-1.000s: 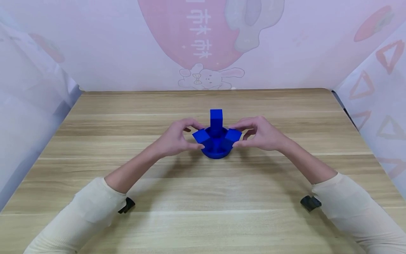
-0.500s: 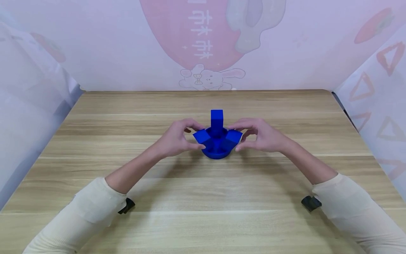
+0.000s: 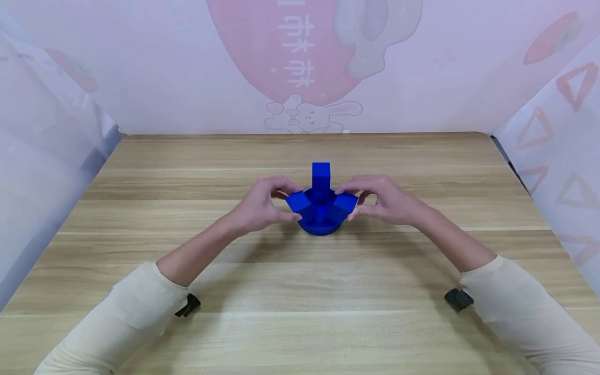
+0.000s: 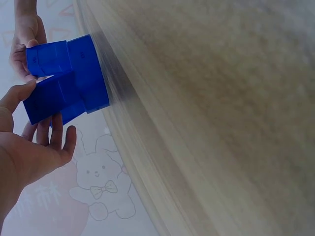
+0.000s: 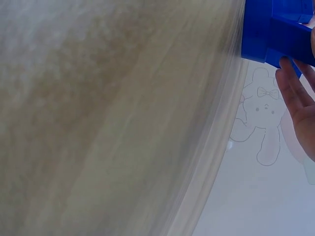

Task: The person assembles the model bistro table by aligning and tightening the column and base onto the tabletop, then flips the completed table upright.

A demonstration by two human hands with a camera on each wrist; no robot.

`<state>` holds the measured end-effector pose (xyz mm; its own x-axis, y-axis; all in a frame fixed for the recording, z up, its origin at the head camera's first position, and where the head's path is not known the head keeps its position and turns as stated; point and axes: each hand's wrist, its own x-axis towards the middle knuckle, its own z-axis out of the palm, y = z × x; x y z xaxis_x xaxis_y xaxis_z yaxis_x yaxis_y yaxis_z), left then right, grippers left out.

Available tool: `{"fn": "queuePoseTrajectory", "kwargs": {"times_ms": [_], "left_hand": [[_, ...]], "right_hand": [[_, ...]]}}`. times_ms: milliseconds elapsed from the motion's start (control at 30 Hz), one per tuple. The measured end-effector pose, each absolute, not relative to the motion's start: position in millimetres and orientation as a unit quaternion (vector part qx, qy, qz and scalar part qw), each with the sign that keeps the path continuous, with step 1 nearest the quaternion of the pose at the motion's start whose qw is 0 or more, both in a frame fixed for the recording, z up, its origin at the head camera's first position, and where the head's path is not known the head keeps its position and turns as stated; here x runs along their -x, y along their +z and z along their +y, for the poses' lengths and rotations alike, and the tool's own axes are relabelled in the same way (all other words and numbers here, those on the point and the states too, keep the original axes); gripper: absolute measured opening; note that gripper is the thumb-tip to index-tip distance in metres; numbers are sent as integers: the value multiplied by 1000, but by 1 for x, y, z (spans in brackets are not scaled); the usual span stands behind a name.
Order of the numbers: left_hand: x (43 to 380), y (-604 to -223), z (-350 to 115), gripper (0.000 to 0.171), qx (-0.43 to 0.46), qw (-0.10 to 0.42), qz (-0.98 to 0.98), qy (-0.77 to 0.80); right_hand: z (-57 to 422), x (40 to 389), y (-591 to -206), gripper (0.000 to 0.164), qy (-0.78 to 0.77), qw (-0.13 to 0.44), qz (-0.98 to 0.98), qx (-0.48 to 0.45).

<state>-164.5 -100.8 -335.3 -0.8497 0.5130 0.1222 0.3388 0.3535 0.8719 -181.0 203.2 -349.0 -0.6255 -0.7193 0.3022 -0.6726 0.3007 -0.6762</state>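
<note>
A blue plastic piece stands on the wooden table (image 3: 300, 323), in the middle of the head view. It has a round base (image 3: 320, 229) and three square-ended blocks rising from it, one upright block (image 3: 321, 177) at the back and two leaning outward. My left hand (image 3: 262, 205) pinches the left block (image 3: 298, 201) between thumb and fingers. On the other side my right hand (image 3: 386, 200) holds the right block (image 3: 346, 201), thumb at its near edge and fingers over the far one. In the left wrist view the base (image 4: 88, 73) sits at the table surface.
A pale backdrop (image 3: 187, 78) with a printed rabbit (image 3: 309, 115) borders the far table edge. White side sheets (image 3: 544, 146) hang at both sides. Small black devices (image 3: 459, 299) show beside both sleeves.
My right thumb has slid slightly outward along the right block's near edge. My left hand and the blue piece stay almost as they were.
</note>
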Motion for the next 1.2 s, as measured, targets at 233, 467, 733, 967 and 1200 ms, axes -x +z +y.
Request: {"fn": "queuePoseTrajectory", "kwargs": {"times_ms": [233,467,733,967,1200], "left_hand": [[165,-336,-102,44,-258,101,810,516],[166,-336,-102,44,-256,100,812,515],[166,-336,-100,44,-252,90,842,468],[166,-339,-104,57,-259,86,850,451],[172,-344,-111,81,-283,90,862,411]], "right_hand": [[204,181,-350,47,-402,26,808,431],[204,180,-350,47,-405,35,811,422],[205,179,-350,49,-416,52,810,409],[206,176,-349,67,-410,50,819,399],[207,176,-348,85,-376,53,854,356]]}}
